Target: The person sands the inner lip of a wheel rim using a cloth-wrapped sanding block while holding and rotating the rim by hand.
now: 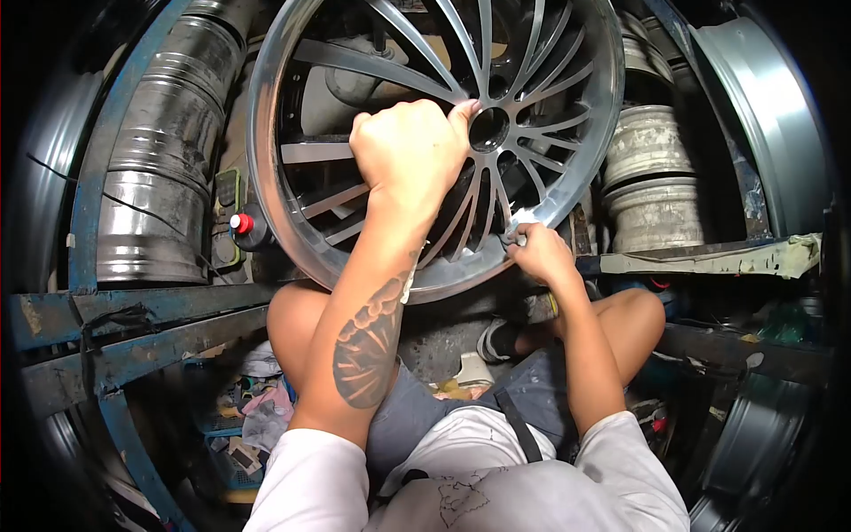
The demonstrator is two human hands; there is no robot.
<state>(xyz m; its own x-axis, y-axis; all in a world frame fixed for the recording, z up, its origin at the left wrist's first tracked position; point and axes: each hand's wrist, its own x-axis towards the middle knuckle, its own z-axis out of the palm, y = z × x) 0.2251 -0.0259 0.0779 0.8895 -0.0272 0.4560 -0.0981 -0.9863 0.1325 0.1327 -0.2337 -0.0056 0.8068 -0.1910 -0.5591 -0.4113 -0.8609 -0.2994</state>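
Observation:
A large multi-spoke alloy wheel rim (567,197) is tilted up in front of my knees, its face toward me. My left hand (412,151) is closed over the spokes left of the hub, with the thumb laid along a spoke by the centre hole (489,129). The curled fingertips are hidden beneath the hand. At the lower right lip, my right hand (542,255) pinches a small dark grey pad (514,238) against the metal. Its exact kind is too small to make out. A pale, bright patch shows on the lip just above it.
Stacked wheel rims (164,177) fill the left rack, and more dusty rims (654,195) stand at right. Blue metal frames (168,328) border the space. A red-capped bottle (251,229) is close to the rim's left side. Cloths (266,412) lie low at left.

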